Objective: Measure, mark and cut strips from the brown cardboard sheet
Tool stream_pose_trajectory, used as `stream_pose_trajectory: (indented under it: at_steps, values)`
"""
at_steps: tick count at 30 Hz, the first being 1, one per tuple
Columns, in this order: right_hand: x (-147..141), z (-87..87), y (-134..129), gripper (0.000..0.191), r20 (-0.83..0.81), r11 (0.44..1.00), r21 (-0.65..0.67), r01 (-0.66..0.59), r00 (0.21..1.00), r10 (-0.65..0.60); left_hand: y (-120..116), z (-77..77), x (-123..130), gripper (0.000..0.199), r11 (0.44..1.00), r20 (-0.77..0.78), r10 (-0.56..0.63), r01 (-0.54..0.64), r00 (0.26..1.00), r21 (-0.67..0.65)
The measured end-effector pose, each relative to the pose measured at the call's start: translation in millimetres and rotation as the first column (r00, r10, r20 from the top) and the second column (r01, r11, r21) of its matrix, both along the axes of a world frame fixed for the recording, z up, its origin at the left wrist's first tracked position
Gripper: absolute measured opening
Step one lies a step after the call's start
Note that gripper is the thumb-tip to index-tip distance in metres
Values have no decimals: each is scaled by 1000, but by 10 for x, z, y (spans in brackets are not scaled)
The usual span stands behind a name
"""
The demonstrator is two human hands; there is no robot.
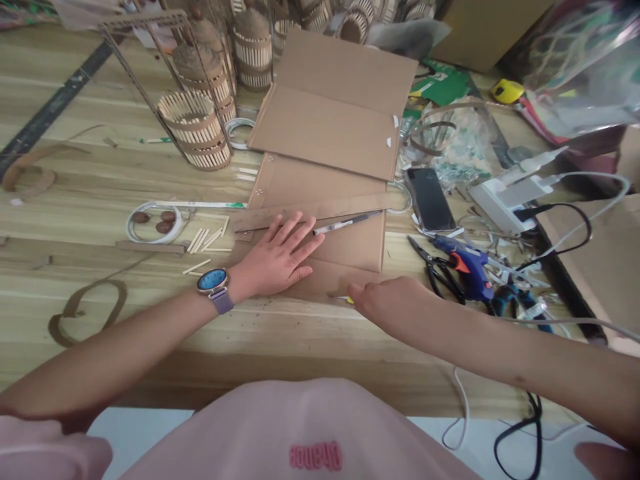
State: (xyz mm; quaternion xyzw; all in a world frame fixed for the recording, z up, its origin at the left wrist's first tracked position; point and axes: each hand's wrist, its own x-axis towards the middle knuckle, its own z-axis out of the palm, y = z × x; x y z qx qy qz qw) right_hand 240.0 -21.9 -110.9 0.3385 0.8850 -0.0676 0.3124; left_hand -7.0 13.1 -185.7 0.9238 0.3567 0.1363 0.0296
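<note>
My left hand [281, 259] lies flat with its fingers spread on brown cardboard [345, 252], a watch on its wrist. Beside its fingertips a pen [347, 222] rests on the cardboard, below a long cardboard strip [310, 210]. My right hand [377, 299] is closed around a small tool [345, 298] with a bit of yellow and a thin tip, mostly hidden by the fingers. That tip points left over the cardboard's near edge. Another folded cardboard sheet [335, 100] overlaps the far part of the lower piece.
Stick baskets [195, 130] stand at the back left. Tape rolls, short sticks [203, 240] and brown nuts [165, 222] lie left. On the right are a phone [430, 198], pliers [440, 270], a blue glue gun [470, 267] and a power strip [505, 200] with cables.
</note>
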Motion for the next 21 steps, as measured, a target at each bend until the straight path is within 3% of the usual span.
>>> stream_pose_trajectory:
  at_steps: [12,21]
  values:
    - [86,56,6,20,19,997,-56,55,998,-54,-6,20,-5,57,1000,-10,2,-2,1000,-25]
    - [275,-59,-63,33,0,996,84,-17,1000,17,-8,25,-4,56,1000,-19,-3,2,1000,-17]
